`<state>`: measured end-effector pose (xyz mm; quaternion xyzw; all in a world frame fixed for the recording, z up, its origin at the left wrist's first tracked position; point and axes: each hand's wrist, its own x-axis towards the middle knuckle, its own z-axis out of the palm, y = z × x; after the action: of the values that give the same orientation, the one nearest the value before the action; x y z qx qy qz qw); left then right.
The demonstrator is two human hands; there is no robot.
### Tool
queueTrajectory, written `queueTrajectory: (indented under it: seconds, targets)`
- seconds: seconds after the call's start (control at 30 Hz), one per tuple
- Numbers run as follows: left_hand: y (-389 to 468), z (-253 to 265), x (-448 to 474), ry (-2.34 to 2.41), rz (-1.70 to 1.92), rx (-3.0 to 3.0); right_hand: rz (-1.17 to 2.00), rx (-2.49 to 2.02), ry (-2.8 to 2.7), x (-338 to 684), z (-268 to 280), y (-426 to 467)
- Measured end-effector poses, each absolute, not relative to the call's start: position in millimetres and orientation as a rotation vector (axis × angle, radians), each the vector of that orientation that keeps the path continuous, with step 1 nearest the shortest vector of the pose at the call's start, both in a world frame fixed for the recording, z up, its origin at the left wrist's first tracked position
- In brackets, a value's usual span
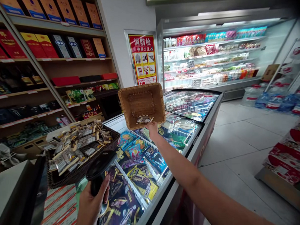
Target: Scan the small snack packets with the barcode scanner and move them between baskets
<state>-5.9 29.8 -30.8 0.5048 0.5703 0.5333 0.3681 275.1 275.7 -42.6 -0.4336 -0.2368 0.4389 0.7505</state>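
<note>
In my left hand (93,201) is a black handheld barcode scanner (100,164), its head pointing up and forward over the freezer. My right arm stretches ahead, and my right hand (153,129) is closed on the near rim of a light-brown wicker basket (141,89). That basket tilts so its inside faces me. A few small packets (144,119) lie low inside it, close to my fingertips. Left of the scanner, a dark wicker basket (54,178) is heaped with small snack packets (86,138).
Below my hands, a chest freezer (203,136) holds bagged ice creams (143,182) behind wire dividers; glass lids cover its far part. Shelves with boxes (60,46) rise at left. A lit refrigerated display (212,56) stands behind. Red-and-white cartons (291,152) and water bottles (275,100) are right.
</note>
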Motion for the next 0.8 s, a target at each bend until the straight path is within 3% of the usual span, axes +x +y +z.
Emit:
queueTrajectory:
  seconds: [0.27,0.53,0.8]
  targets:
    - [12.6,-11.2,19.7,1.464,1.513,1.252,1.104,-1.102,-0.691,232.9,-51.7,251.3]
    - [16.1,-2.8,6.3,1.430,1.800,0.951,0.615,-1.155,-1.644,160.9,-11.6,220.3]
    - [15.0,2.0,1.4,1.408,1.854,0.951,0.376,-1.048,-2.201,79.9,28.5,229.0]
